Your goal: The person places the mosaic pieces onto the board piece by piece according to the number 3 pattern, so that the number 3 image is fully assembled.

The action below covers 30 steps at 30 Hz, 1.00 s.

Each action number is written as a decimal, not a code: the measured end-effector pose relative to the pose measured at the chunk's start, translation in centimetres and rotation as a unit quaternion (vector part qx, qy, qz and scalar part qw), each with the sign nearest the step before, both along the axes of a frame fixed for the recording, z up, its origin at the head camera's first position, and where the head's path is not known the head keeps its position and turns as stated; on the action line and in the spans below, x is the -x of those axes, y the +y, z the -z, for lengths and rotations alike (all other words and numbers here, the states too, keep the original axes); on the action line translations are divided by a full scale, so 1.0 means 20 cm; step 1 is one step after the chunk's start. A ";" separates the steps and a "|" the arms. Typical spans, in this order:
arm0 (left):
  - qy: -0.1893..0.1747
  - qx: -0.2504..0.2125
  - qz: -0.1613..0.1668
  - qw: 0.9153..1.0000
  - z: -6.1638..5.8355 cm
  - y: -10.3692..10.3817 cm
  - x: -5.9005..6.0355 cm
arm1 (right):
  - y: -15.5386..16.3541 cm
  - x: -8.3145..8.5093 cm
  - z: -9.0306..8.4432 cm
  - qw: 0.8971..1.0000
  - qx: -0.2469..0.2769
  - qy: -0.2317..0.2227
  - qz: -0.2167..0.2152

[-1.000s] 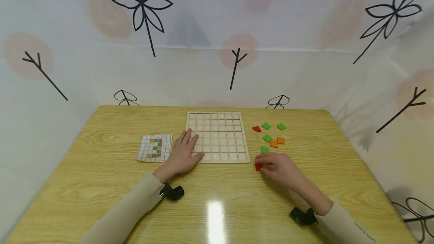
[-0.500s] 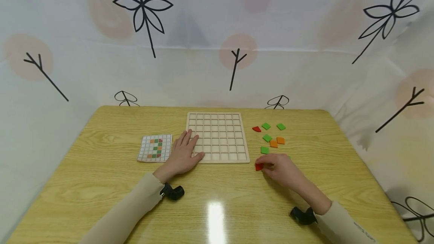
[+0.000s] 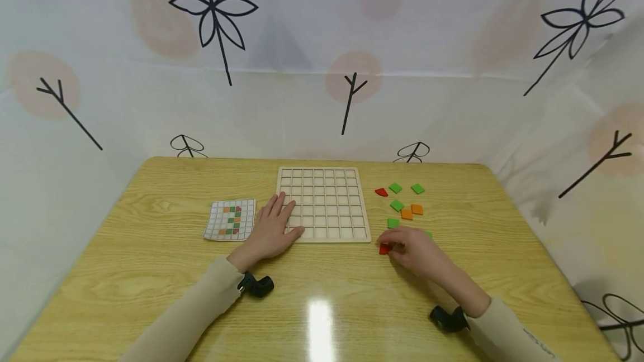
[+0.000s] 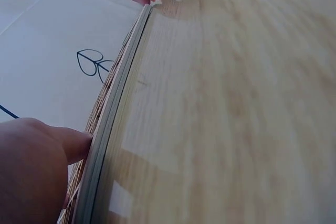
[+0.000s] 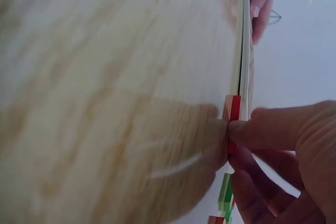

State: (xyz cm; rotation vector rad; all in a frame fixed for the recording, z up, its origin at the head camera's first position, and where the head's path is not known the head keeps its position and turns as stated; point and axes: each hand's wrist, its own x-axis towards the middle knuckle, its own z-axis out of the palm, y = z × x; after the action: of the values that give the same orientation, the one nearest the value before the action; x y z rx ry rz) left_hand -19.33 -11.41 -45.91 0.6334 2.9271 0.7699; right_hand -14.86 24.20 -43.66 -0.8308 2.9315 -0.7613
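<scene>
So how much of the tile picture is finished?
Nothing is placed: the wooden grid board has every square bare. The left hand rests flat on its edge, beside the pattern card. The right hand pinches a red tile on the table. The loose tiles are unplaced.

- Bright, even, soft light from overhead; shadows faint.
- White glare patch on worktop (image 3: 320,323), lower centre of head view.
- Wide-angle bending at frame edges.
- Wrist views blurred, close surfaces out of focus.
</scene>
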 end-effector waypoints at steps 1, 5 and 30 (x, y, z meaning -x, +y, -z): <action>-0.001 0.001 0.000 1.000 0.00 0.00 0.00 | 0.00 0.00 0.00 1.000 -0.004 0.000 -0.006; 0.004 0.001 0.004 1.000 0.01 0.00 0.01 | 0.00 0.01 -0.01 1.000 -0.017 -0.005 -0.025; -0.025 0.033 0.006 0.999 -0.01 0.01 0.01 | -0.03 0.11 -0.03 0.999 0.046 0.005 0.005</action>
State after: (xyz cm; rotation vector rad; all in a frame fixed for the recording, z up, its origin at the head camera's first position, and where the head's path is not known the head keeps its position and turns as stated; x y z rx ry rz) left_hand -19.54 -11.23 -45.65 0.6155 2.8875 0.6735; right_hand -17.10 23.68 -43.08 -0.8274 2.9320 -0.9006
